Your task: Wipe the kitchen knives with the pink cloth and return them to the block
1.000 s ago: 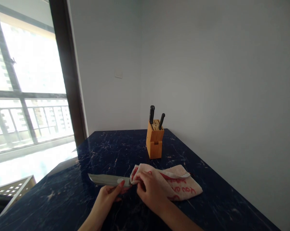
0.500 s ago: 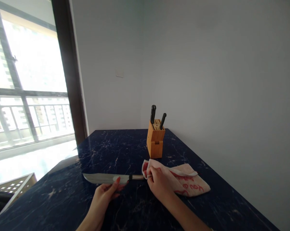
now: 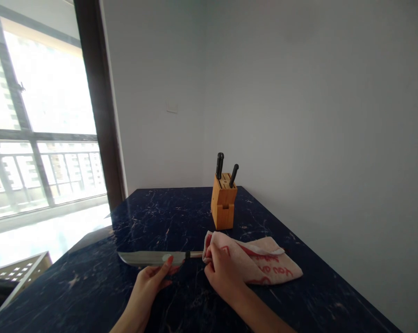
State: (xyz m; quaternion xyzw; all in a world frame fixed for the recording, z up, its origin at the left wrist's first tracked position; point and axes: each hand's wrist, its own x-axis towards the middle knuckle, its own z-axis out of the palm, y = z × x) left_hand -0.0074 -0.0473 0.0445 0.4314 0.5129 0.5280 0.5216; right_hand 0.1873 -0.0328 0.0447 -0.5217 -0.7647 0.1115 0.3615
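Note:
A long knife (image 3: pixel 142 258) lies crosswise in front of me, its broad blade pointing left and its handle running right. My left hand (image 3: pixel 156 276) pinches the blade near the handle between thumb and fingers. My right hand (image 3: pixel 221 273) is closed on a pink-white towel (image 3: pixel 271 266) with red lettering. The towel's folded edge covers the end of the knife handle, so that end is hidden. The rest of the cloth spreads to the right over the table.
A wooden knife block (image 3: pixel 224 203) with black-handled knives in its slots stands behind the towel. The dark blue marbled table (image 3: pixel 160 217) meets a grey wall on the right. A perforated beige container (image 3: pixel 24 277) is at the lower left, below a bright window.
My right hand and the towel's edge have moved slightly left along the knife handle, covering more of it. The left hand and knife stay nearly in place.

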